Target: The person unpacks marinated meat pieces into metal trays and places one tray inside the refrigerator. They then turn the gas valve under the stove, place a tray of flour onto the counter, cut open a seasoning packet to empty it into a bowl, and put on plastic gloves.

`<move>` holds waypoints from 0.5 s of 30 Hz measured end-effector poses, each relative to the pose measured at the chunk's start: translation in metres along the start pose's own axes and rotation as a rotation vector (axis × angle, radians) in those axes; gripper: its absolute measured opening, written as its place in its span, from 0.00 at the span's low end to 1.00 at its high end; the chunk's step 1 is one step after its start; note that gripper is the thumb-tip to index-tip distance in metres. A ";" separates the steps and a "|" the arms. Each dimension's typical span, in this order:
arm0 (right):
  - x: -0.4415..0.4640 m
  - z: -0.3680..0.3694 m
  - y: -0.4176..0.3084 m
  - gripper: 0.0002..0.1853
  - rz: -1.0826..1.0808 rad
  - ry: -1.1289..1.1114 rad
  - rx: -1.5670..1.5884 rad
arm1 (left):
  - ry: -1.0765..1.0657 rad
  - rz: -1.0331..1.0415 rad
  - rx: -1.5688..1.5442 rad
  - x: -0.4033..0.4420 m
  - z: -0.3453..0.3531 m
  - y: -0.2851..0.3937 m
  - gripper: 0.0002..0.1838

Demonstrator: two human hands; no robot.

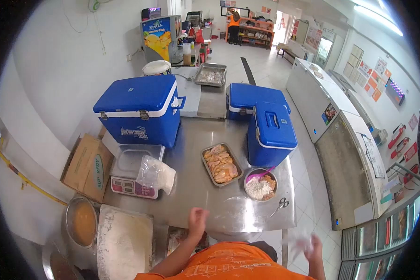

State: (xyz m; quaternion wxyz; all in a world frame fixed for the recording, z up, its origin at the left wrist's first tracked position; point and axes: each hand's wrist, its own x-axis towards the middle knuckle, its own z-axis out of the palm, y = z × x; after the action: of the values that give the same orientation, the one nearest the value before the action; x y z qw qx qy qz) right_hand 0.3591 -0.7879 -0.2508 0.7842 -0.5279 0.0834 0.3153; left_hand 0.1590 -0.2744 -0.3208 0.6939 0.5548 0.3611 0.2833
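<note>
My left hand is over the front edge of the steel table, fingers blurred and curled. Off the table's front right, my right hand has a clear, blurred plastic-like thing at its fingers. On the table a metal tray holds raw meat pieces. Right of it, a steel bowl contains white powder, meat and a purple utensil. Scissors lie near the right edge. A bag of white powder rests on a digital scale.
Blue coolers stand at the back left and right. A floured tray and a bowl of orange-brown liquid are at the front left. White chest freezers line the right; a person stands far back.
</note>
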 end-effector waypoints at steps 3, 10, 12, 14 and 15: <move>0.077 0.156 -0.006 0.15 -0.077 -0.384 -0.233 | -0.459 -0.438 -0.185 -0.018 0.046 0.063 0.17; 0.115 0.332 0.024 0.12 -0.380 -0.468 -0.859 | -0.216 -0.272 -0.158 -0.010 0.042 0.055 0.19; 0.143 0.328 0.044 0.13 -0.445 -0.425 -0.665 | -0.046 -0.176 -0.049 -0.010 0.025 0.064 0.17; 0.144 0.328 0.043 0.08 -0.450 -0.428 -0.792 | 0.055 -0.167 0.164 -0.007 0.001 0.058 0.14; 0.152 0.325 0.051 0.07 -0.421 -0.457 -0.725 | 0.076 -0.163 0.269 -0.003 -0.006 0.056 0.13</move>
State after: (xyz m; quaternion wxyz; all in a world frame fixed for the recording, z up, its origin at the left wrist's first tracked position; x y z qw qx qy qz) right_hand 0.3832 -0.4280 -0.2213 0.5944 -0.6901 -0.3156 0.2663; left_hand 0.1528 -0.2606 -0.2669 0.6199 0.6003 0.4658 0.1959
